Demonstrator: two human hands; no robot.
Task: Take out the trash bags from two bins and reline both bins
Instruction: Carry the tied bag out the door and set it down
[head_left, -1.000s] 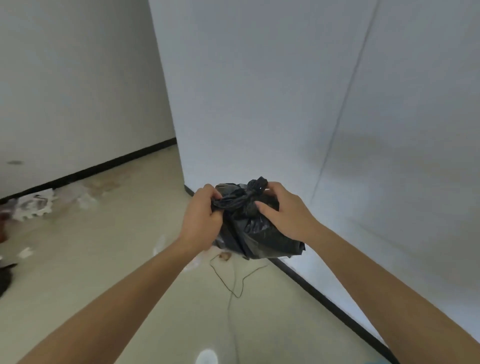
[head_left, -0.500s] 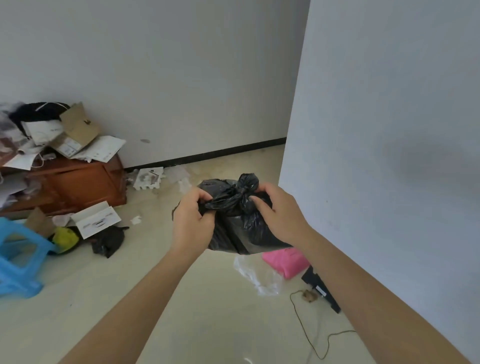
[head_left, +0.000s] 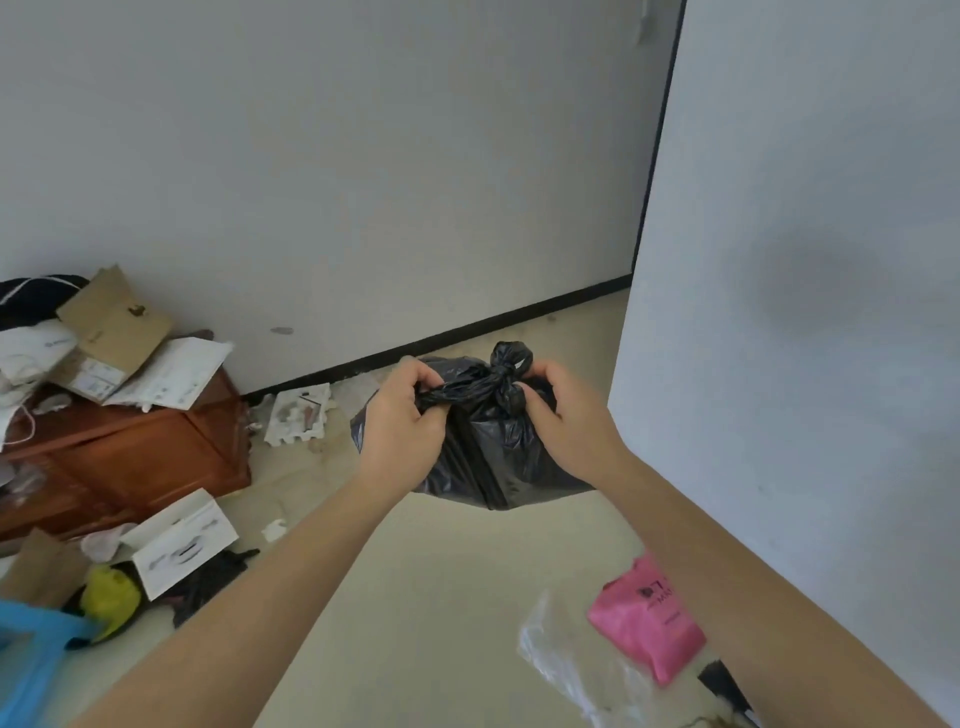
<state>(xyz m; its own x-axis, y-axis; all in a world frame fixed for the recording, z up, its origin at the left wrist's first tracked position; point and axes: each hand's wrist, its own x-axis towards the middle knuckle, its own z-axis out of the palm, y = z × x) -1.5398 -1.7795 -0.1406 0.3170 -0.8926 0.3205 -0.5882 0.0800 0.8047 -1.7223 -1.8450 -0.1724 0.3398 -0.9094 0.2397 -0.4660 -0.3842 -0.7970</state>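
Observation:
A small black trash bag (head_left: 488, 457) hangs in the air in front of me, its neck tied in a knot (head_left: 506, 369) at the top. My left hand (head_left: 408, 426) grips the twisted plastic on the left of the knot. My right hand (head_left: 563, 421) pinches the plastic on the knot's right side. Both forearms reach in from the bottom of the view. No bin is in sight.
A brown wooden cabinet (head_left: 130, 452) piled with cardboard and papers stands at the left. White boxes and dark rubbish lie on the floor below it, beside a blue plastic object (head_left: 26, 660). A pink packet (head_left: 647, 618) and clear plastic (head_left: 576, 660) lie by the white wall (head_left: 805, 312) at right.
The view has swung left from the bare wall corner to the cluttered cabinet side of the room. Both hands keep hold of the tied bag, and the pink packet now lies nearer the bottom right.

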